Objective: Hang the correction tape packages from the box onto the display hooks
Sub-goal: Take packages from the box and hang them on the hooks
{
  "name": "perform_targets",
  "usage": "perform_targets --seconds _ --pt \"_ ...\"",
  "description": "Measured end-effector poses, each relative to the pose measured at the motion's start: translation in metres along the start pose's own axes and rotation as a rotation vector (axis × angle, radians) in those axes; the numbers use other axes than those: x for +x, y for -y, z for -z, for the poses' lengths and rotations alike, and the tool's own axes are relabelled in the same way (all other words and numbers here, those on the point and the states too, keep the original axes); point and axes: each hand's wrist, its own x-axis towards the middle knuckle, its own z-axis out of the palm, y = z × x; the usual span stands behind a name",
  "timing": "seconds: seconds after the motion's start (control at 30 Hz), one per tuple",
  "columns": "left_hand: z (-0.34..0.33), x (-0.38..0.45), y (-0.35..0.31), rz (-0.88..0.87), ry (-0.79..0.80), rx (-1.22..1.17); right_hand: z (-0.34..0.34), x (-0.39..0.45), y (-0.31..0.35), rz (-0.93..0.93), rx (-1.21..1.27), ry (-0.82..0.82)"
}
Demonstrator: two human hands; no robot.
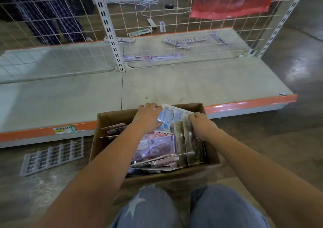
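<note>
While both hands reach into the brown cardboard box (pixel 210 155), the left hand (pixel 146 117) and right hand (pixel 202 125) pinch a glossy blue-and-white correction tape package (pixel 172 116) with curled fingers; other flat plastic-fronted packages (pixel 157 146) beneath blur together, their print unreadable

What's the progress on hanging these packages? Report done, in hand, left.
Done: nothing hangs on the wire grid yet. In hand: the left hand and right hand both grip a blue package at the far end of the box. Left: the purple package and many others still fill the box.
</note>
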Motion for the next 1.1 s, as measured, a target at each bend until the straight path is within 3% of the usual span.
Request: perform_targets --seconds 0.17,0.27,0.37,0.5,0.57,0.7,0.87,0.97,1.1 --pt "0.01 -0.006 0.001 -0.012 -0.062 0.116 0.025 0.0 -0.008 0.083 0.043 0.026" --pt "0.017 -0.01 0.002 -0.043 -0.001 0.061 0.038 -0.005 -0.005 0.095 0.451 0.093" --pt "0.017 -0.016 0.008 0.013 0.094 -0.215 0.036 -0.011 0.002 0.089 0.739 0.107" --pt "0.009 -0.024 0.025 0.108 0.109 -0.353 0.024 -0.017 0.004 -0.084 1.093 0.05" --pt "0.01 -0.028 0.032 0.116 0.1 -0.42 0.017 -0.022 -0.005 -0.184 1.238 0.118" --pt "0.01 -0.025 0.031 0.064 0.22 -0.336 -0.001 -0.041 -0.002 -0.148 0.981 0.38" --pt "0.019 -0.009 0.036 0.084 0.313 -0.364 -0.001 -0.03 0.002 -0.15 1.048 0.29" --pt "0.032 -0.003 0.047 0.17 0.284 -0.599 0.013 -0.011 -0.003 -0.141 1.104 0.202" --pt "0.06 -0.013 0.058 0.341 0.252 -1.087 0.061 -0.006 -0.001 -0.154 1.228 0.18"
